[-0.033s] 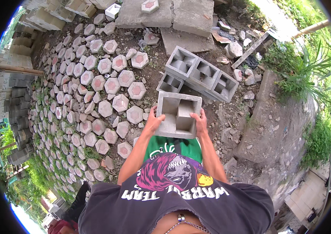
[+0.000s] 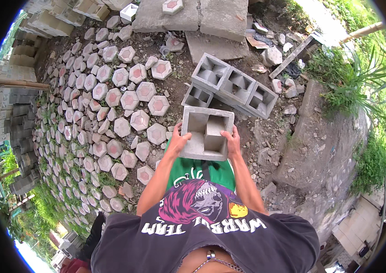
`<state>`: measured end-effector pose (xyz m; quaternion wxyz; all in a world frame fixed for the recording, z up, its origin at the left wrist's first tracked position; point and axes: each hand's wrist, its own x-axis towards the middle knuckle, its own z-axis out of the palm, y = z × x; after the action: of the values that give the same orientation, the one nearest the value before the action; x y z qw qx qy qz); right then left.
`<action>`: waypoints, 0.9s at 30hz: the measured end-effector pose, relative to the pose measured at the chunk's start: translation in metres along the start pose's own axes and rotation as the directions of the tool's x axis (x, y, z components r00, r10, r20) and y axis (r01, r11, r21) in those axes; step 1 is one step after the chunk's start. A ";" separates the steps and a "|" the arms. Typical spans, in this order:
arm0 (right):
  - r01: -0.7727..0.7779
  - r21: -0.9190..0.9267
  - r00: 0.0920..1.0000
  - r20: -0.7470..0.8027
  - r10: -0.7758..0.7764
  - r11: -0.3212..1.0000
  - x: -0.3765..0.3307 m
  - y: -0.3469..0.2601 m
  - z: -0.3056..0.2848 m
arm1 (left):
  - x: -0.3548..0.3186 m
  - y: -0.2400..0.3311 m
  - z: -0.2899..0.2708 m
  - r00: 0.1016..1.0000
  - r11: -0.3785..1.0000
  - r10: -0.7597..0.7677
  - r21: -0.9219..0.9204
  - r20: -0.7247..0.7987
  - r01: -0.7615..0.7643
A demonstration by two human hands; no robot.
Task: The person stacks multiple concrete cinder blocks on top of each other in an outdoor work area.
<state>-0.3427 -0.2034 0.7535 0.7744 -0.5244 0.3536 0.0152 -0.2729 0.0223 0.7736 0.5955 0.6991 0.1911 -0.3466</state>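
A square grey concrete block (image 2: 194, 146) is held up in front of my body, its hollow face turned up, with a smaller raised block shape inside. My left hand (image 2: 181, 138) grips its left wall, thumb over the rim. On the opposite wall, my right hand (image 2: 232, 141) closes the same way; the fingers beneath are partly hidden. Just beyond it, a row of similar hollow blocks (image 2: 224, 85) sits at a slant on top of others. A lower block (image 2: 197, 97) shows at the row's left end, partly covered.
Many hexagonal pavers (image 2: 158, 105) with reddish centres cover the ground on the left. Concrete slabs (image 2: 222, 18) lie at the far side. Stacked blocks (image 2: 50, 22) stand far left. A wooden plank (image 2: 291, 58), rubble and plants (image 2: 343, 82) are on the right.
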 end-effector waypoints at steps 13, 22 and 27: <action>-0.112 0.068 0.971 -0.204 0.124 0.991 0.136 0.101 0.024 | 0.209 -0.044 -0.025 0.971 0.959 -0.041 0.281 0.238 -0.028; -0.067 0.114 0.942 -0.321 0.101 0.991 0.258 0.216 0.029 | 0.377 -0.132 -0.042 0.923 0.962 -0.081 0.271 0.377 -0.026; -0.092 0.090 0.944 -0.310 0.116 0.992 0.316 0.258 0.021 | 0.442 -0.162 -0.039 0.924 0.940 -0.140 0.341 0.356 0.011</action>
<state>-0.1968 -0.1802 0.3730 0.7252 -0.4718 0.4999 -0.0406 -0.0700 0.0309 0.3475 0.4804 0.7023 0.0398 -0.5238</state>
